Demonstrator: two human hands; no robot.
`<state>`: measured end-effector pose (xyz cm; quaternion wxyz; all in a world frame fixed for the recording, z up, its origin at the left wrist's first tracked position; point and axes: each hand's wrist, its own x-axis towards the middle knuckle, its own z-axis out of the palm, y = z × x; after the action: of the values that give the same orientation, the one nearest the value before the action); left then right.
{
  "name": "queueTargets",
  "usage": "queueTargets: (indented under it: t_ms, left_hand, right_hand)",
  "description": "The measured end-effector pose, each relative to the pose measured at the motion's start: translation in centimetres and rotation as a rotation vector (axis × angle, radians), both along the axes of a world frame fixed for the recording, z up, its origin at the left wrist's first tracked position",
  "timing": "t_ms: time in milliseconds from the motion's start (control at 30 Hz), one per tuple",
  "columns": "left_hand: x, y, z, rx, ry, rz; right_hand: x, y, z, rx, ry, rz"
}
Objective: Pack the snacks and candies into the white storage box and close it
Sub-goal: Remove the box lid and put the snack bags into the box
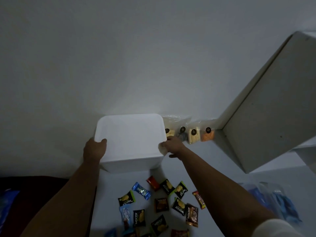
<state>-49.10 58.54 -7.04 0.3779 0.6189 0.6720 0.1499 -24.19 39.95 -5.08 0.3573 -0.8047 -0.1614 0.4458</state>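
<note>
The white storage box is seen standing on the white desk, pushed back against the wall, with its lid on. It is held from both sides. The left hand is laid against the box's left edge, its thumb hooked over the lid and its fingers hidden behind the side wall. The right hand is placed at the box's right near corner, where its fingers are curled around the lid's rim.

Just to the right of the box, along the wall, four clear bags of snacks with dark round labels are lined up, the nearest almost touching the right hand. In front of the box, between the two forearms, small wrapped candies and snack packets are scattered loosely over the desk: black-and-green ones, brown ones, red ones and a blue one. A tilted white cabinet panel is seen at the right, and blue plastic packaging lies at the right edge.
</note>
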Motion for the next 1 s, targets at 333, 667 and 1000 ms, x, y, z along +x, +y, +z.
queueTargets:
  t_ms: [333,667,1000]
  left_hand:
    - [-1.3,0.2,2.5,0.106,-0.148,0.179]
    - [4.4,-9.3,7.3,0.163,-0.751,0.248]
    - [16.7,-25.1,-1.7,-0.142,-0.531,-0.335]
  right_hand:
    - [-1.9,1.6,2.0,0.256,-0.141,-0.244]
    - [3.0,-5.0,2.6,0.508,-0.111,-0.620]
    - [11.7,-24.9,-4.3,0.097,-0.251,-0.966]
